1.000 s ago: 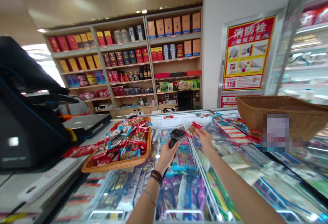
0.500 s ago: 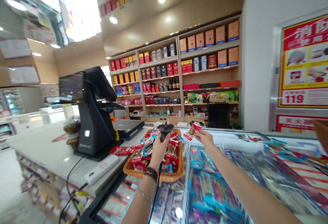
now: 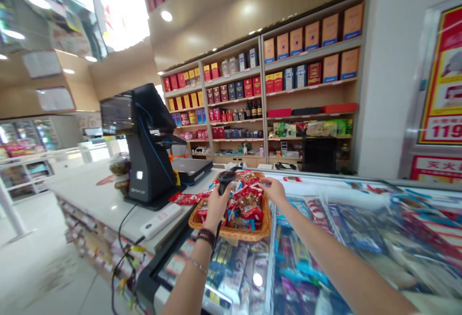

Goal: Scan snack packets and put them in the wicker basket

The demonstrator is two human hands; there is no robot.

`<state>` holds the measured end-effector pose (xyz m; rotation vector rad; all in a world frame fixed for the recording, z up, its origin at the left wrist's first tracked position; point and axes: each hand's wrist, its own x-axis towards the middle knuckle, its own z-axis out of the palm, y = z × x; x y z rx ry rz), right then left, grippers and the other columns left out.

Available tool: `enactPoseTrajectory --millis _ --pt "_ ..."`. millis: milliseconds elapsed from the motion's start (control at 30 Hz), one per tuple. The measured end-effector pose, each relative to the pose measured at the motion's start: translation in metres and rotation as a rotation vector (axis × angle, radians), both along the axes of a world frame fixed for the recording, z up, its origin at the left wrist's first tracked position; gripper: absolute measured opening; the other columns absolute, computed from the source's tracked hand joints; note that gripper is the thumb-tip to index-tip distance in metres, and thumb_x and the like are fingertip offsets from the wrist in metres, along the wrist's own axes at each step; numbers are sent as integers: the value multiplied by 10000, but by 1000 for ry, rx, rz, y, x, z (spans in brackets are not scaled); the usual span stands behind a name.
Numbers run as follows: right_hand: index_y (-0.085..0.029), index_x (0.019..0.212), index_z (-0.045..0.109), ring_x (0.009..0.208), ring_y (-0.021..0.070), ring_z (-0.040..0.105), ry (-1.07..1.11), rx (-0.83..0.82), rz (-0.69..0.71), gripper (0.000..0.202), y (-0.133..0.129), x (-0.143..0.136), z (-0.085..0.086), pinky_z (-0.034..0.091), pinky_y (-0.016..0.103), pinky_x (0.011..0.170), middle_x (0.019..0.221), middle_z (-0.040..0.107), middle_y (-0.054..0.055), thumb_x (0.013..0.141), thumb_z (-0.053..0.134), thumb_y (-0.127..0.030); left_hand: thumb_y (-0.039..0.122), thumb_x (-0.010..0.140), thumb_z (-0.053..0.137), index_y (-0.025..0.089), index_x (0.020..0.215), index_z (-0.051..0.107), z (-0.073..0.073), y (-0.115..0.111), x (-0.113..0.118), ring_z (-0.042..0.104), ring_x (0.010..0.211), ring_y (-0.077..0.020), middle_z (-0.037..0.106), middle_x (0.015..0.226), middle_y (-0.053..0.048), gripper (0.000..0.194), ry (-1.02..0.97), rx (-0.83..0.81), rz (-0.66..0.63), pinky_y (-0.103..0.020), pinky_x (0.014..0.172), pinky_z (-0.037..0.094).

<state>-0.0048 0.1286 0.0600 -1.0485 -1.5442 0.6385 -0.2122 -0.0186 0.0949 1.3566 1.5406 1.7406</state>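
Note:
My left hand (image 3: 217, 205) is wrapped round the handle of a black barcode scanner (image 3: 226, 176), held over the left part of a wicker basket (image 3: 234, 233). Small red and blue wrapped snacks (image 3: 249, 202) fill the basket. At the basket's right back edge is my right hand (image 3: 272, 190), its fingers reaching over the snacks and slightly apart, with no packet visible in them. The scanner's cable hangs down beside my left wrist.
A black checkout terminal (image 3: 149, 151) stands on the left counter, with a flat black device (image 3: 191, 170) behind it and a white power strip (image 3: 161, 220) in front. Below the basket is a glass-topped freezer (image 3: 306, 267) of packaged goods. Stocked shelves (image 3: 236, 121) line the back wall.
My right hand has moved left to the basket and let go of the red packet it held. The view has turned slightly; my left hand still holds the scanner.

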Motion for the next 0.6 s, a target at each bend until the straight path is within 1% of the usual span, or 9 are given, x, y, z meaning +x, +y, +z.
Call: enactPoseTrajectory --millis 67,133,267,367,433,500,600 --pt "-272 776 813 941 267 783 -13 8 -49 67 -4 28 -7 600 403 940 919 850 38 711 811 -259 747 770 732 229 735 540 0 0 15 475 419 -122 514 512 50 553 3 4 -42 -241 433 340" --pt "-272 781 812 922 262 777 -7 -4 -94 63 -8 60 -15 596 395 925 916 848 34 722 791 -265 759 771 727 233 726 526 0 0 35 477 418 -119 509 512 50 565 -14 3 -97 -241 433 349" --pt "-267 804 811 885 256 768 -33 -39 -216 73 -21 133 -30 586 385 905 897 840 39 745 768 -266 783 745 733 228 733 528 1 3 88 472 410 -106 505 534 52 592 -82 -2 -227 -232 412 335" --pt "-258 855 808 902 252 768 -52 -51 -321 104 -31 192 -37 580 382 919 917 838 46 766 757 -278 806 714 742 226 710 518 1 6 131 481 404 -98 514 555 47 621 -104 -3 -323 -228 401 333" --pt "-254 911 802 948 255 770 -55 -47 -412 145 -36 233 -42 573 393 958 975 839 55 778 749 -280 823 704 737 225 688 512 -1 9 159 483 402 -97 512 553 44 639 -115 -7 -367 -224 396 329" --pt "-245 995 791 1024 269 765 -78 -30 -515 215 -40 275 -45 558 419 1011 1074 831 76 790 739 -280 829 703 733 223 679 513 -5 12 186 485 403 -97 518 552 38 645 -124 -16 -400 -223 397 329" --pt "-211 1147 760 1166 310 727 -190 5 -689 349 -43 338 -49 513 469 1097 1223 792 132 809 725 -290 835 696 732 222 681 515 -18 15 220 476 405 -95 525 551 35 651 -147 -32 -452 -226 406 336"
